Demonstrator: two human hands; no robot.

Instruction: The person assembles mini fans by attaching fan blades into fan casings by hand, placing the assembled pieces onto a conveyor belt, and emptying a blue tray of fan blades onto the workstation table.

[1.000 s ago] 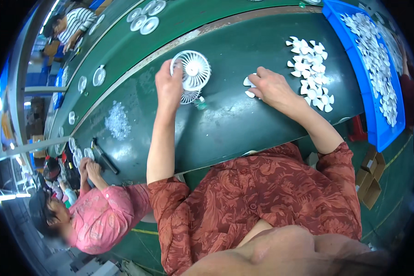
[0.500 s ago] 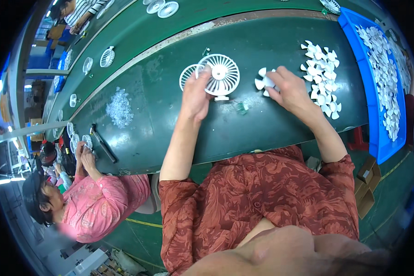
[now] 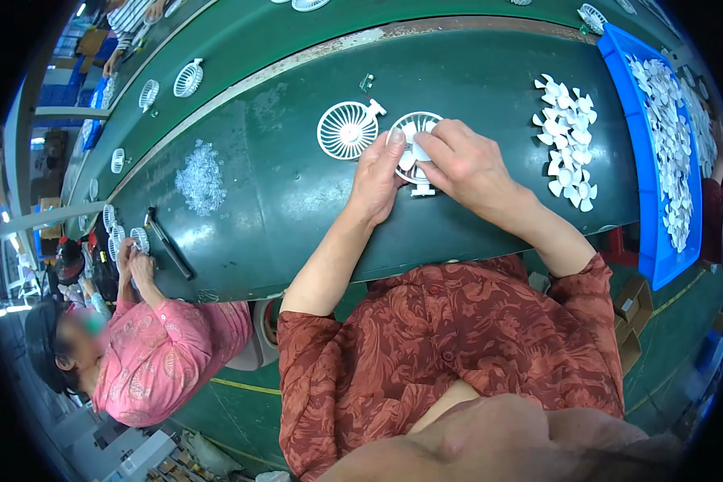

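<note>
A round white fan guard (image 3: 422, 190) with a short stem is gripped at its left edge by my left hand (image 3: 375, 177), thumb on the rim. My right hand (image 3: 472, 165) has its fingers closed on a white fan blade (image 3: 414, 132), which lies inside the guard. The fingers hide part of the blade and the hub. A second white fan guard (image 3: 347, 130) rests on the green bench just left of my hands, its stem pointing to the upper right. Several loose white fan blades (image 3: 566, 140) lie clustered to the right.
A blue tray (image 3: 631, 120) full of white blades stands at the right edge. On the left are a heap of small clear pieces (image 3: 201, 178) and a black-handled tool (image 3: 169, 245). A co-worker in pink (image 3: 165, 345) works at the left. Fan guards (image 3: 188, 78) sit on the far green belt (image 3: 241, 52).
My right hand has brought the fan blade left and into the guard. My left hand has moved right with that guard, away from the second guard, which now lies fully exposed.
</note>
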